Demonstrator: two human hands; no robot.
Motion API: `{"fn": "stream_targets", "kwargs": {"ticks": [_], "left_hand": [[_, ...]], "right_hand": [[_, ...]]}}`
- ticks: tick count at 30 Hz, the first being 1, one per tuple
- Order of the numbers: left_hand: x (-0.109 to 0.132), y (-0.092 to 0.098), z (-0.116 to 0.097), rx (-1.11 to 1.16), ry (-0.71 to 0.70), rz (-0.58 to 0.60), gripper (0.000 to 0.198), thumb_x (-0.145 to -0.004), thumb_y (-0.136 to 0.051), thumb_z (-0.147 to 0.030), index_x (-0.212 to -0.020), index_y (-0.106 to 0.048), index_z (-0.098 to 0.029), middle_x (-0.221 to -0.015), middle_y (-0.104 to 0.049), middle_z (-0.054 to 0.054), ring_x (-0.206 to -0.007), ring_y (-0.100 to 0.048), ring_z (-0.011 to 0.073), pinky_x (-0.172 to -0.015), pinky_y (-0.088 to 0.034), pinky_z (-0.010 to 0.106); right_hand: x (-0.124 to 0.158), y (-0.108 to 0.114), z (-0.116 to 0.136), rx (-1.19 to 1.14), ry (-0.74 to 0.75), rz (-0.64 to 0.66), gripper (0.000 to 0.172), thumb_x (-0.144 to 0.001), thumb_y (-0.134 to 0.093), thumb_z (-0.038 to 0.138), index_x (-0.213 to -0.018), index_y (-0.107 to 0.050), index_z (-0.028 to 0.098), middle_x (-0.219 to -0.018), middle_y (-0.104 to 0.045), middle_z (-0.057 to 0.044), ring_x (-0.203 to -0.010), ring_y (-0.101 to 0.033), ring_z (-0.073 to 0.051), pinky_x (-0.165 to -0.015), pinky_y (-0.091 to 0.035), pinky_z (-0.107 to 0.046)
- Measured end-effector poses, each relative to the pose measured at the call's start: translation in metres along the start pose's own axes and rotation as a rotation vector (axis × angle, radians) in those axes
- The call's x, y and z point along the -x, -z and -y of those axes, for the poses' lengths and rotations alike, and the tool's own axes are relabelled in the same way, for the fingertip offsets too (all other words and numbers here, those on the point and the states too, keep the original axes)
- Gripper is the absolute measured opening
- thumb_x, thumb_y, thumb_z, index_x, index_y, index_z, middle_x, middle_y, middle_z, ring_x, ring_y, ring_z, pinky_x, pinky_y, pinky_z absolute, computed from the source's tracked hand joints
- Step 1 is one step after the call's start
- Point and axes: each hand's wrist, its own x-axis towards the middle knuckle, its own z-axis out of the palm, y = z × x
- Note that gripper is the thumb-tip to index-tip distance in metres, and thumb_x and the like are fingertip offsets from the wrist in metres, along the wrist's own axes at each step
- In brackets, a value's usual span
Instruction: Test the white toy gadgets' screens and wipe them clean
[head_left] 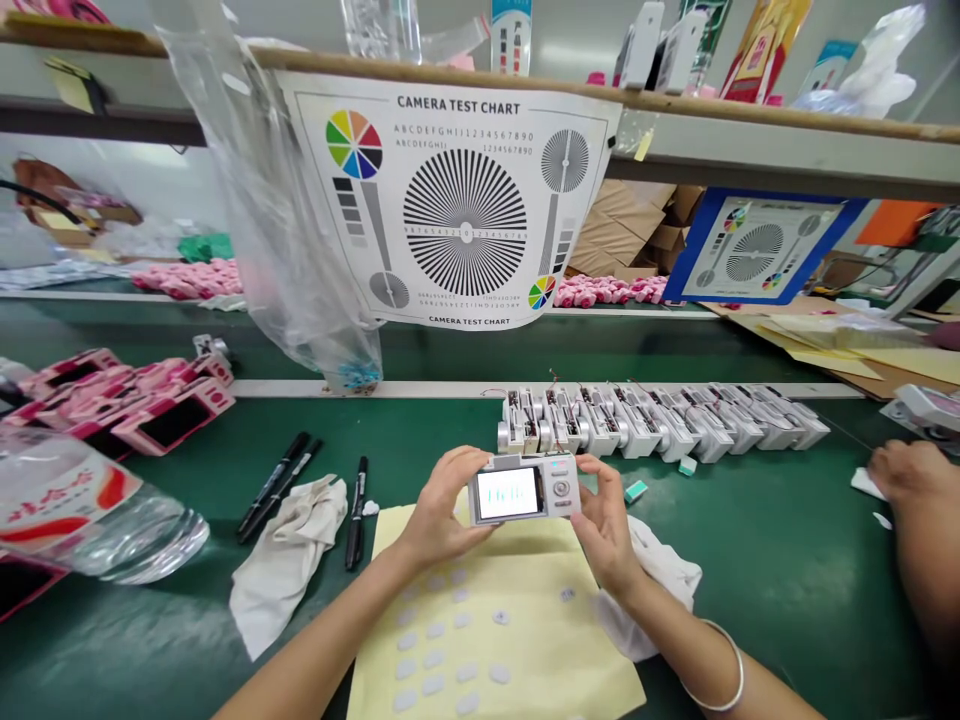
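Note:
Between my two hands I hold up a small silver digital camera [562, 487], its lit screen facing me with a blurred greeting on it. My left hand [448, 508] grips its left end, thumb below and fingers on top. On the right end, the fingers and thumb of my right hand [606, 525] pinch the body near the buttons. Under the camera lies a yellow sheet [540, 660] with rows of small pale stickers. A white cloth [667, 565] rests by my right wrist. Facing me, a camera test chart [465, 210] hangs from the shelf.
A row of opened white camera bodies [637, 425] stands behind my hands. Pink cameras [169, 420], a water bottle [90, 510], black markers [274, 485] and a crumpled cloth [289, 555] lie left. Another person's hand [911, 470] is at right. A plastic bag [262, 200] hangs beside the chart.

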Motion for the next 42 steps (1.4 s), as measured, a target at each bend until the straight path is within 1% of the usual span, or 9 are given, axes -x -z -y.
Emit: {"fn": "stream_targets", "kwargs": {"ticks": [4, 8, 12, 16, 20, 25, 33, 36, 42], "left_hand": [[-0.004, 0.007, -0.010, -0.143, -0.142, -0.055, 0.056, -0.070, -0.063, -0.026, -0.120, -0.041, -0.020, -0.104, -0.059, 0.011, -0.101, -0.052, 0.0267, -0.085, -0.045, 0.044], [-0.006, 0.013, -0.028, -0.201, -0.260, -0.100, 0.061, -0.068, -0.063, -0.030, -0.122, -0.040, -0.016, -0.098, -0.061, 0.012, -0.098, -0.052, 0.0274, -0.085, -0.044, 0.045], [-0.003, 0.013, -0.043, -0.188, -0.304, -0.149, 0.057, -0.069, -0.059, -0.034, -0.119, -0.041, -0.012, -0.094, -0.060, 0.013, -0.097, -0.052, 0.0273, -0.086, -0.044, 0.045], [0.000, 0.013, -0.052, -0.201, -0.308, -0.144, 0.051, -0.070, -0.059, -0.041, -0.113, -0.044, -0.017, -0.088, -0.061, 0.010, -0.093, -0.055, 0.0262, -0.085, -0.045, 0.045], [0.000, 0.013, -0.054, -0.203, -0.308, -0.145, 0.049, -0.069, -0.060, -0.040, -0.111, -0.046, -0.019, -0.087, -0.060, 0.008, -0.092, -0.056, 0.0256, -0.084, -0.046, 0.044], [0.001, 0.013, -0.053, -0.193, -0.314, -0.139, 0.057, -0.067, -0.063, -0.048, -0.112, -0.046, -0.017, -0.089, -0.058, 0.010, -0.095, -0.054, 0.0268, -0.085, -0.045, 0.045], [0.001, 0.012, -0.046, -0.172, -0.304, -0.133, 0.066, -0.063, -0.068, -0.049, -0.116, -0.044, -0.015, -0.092, -0.057, 0.010, -0.097, -0.051, 0.0279, -0.087, -0.043, 0.047], [-0.002, 0.011, -0.037, -0.137, -0.247, -0.153, 0.067, -0.062, -0.069, -0.048, -0.114, -0.043, -0.015, -0.093, -0.057, 0.011, -0.095, -0.053, 0.0277, -0.086, -0.044, 0.047], [-0.006, 0.012, -0.024, -0.058, -0.002, -0.125, 0.056, -0.067, -0.065, -0.048, -0.108, -0.044, -0.016, -0.095, -0.056, 0.010, -0.096, -0.052, 0.0267, -0.080, -0.047, 0.042]], "right_hand": [[-0.002, 0.005, -0.003, -0.030, -0.079, 0.020, 0.046, -0.080, -0.052, 0.035, -0.122, -0.034, 0.029, -0.113, -0.048, -0.009, -0.093, -0.057, -0.021, -0.074, -0.050, -0.035], [-0.004, 0.007, -0.001, -0.124, -0.280, 0.040, 0.049, -0.080, -0.050, 0.041, -0.125, -0.036, 0.029, -0.110, -0.055, -0.009, -0.090, -0.059, -0.023, -0.067, -0.051, -0.034], [-0.002, 0.000, 0.004, -0.259, -0.444, 0.023, 0.048, -0.076, -0.053, 0.046, -0.119, -0.042, 0.028, -0.103, -0.060, -0.007, -0.075, -0.060, -0.019, -0.060, -0.050, -0.029], [0.000, -0.009, 0.008, -0.338, -0.513, 0.057, 0.050, -0.073, -0.056, 0.048, -0.116, -0.044, 0.028, -0.108, -0.061, -0.007, -0.074, -0.061, -0.017, -0.062, -0.048, -0.028], [0.000, -0.011, 0.010, -0.307, -0.524, 0.079, 0.054, -0.073, -0.055, 0.051, -0.119, -0.043, 0.026, -0.110, -0.061, -0.010, -0.077, -0.061, -0.020, -0.063, -0.049, -0.031], [0.001, -0.010, 0.008, -0.310, -0.527, 0.088, 0.055, -0.073, -0.055, 0.050, -0.122, -0.044, 0.026, -0.113, -0.060, -0.009, -0.083, -0.062, -0.021, -0.066, -0.049, -0.031], [-0.001, -0.007, 0.008, -0.351, -0.525, 0.076, 0.055, -0.073, -0.056, 0.045, -0.124, -0.043, 0.026, -0.121, -0.057, -0.009, -0.094, -0.061, -0.022, -0.073, -0.050, -0.032], [-0.004, 0.000, 0.009, -0.330, -0.474, 0.077, 0.060, -0.071, -0.057, 0.040, -0.127, -0.040, 0.028, -0.125, -0.054, -0.008, -0.101, -0.059, -0.024, -0.075, -0.050, -0.034], [-0.009, 0.010, 0.008, -0.374, -0.335, 0.148, 0.062, -0.071, -0.060, 0.034, -0.129, -0.041, 0.032, -0.131, -0.049, -0.006, -0.112, -0.053, -0.026, -0.083, -0.048, -0.040]]}}
